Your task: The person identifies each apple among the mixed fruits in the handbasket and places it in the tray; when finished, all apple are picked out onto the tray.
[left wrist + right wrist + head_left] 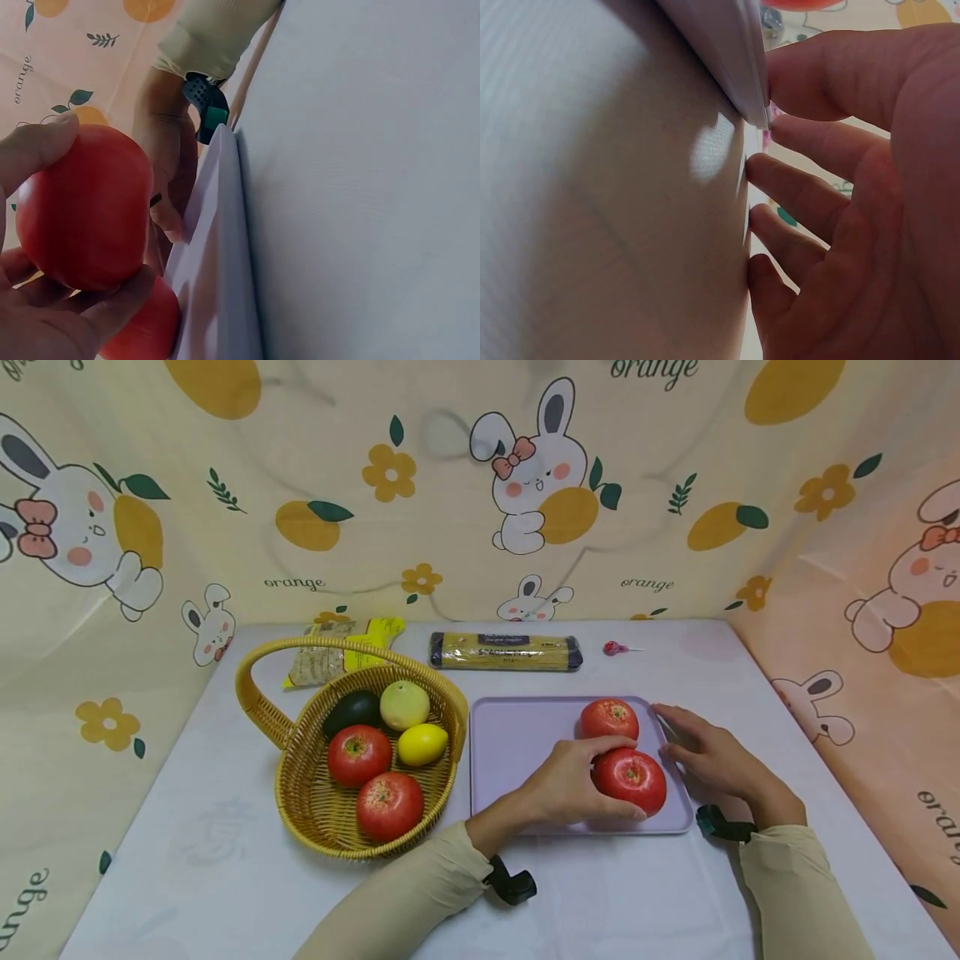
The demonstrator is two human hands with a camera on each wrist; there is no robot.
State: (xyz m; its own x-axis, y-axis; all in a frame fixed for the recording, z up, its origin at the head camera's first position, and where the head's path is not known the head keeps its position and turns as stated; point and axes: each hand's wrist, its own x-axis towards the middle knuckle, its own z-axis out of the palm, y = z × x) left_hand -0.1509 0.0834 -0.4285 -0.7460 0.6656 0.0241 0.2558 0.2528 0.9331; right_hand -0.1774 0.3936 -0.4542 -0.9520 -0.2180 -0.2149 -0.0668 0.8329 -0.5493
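My left hand (pixel 562 783) grips a red tomato (pixel 632 782) over the right part of a lilac tray (pixel 517 752), thumb on one side and fingers curled round the other. In the left wrist view this tomato (pixel 90 206) is held in front of a second one (pixel 150 322). That second tomato (pixel 609 718) sits at the tray's back right. Beside the tray's right edge is my right hand (pixel 712 758), fingers extended. Its thumb (pixel 832 75) and index fingertip meet the tray rim (pixel 742 60), while the other fingertips rest on the table.
Left of the tray stands a wicker basket (pixel 288 793) with a tall handle, holding two tomatoes (pixel 360 756), a lemon (pixel 422 745), an avocado (pixel 347 714) and a pale round fruit (pixel 405 705). Behind lie a yellow bag (pixel 322 660), a spaghetti pack (pixel 506 653) and a lollipop (pixel 615 648).
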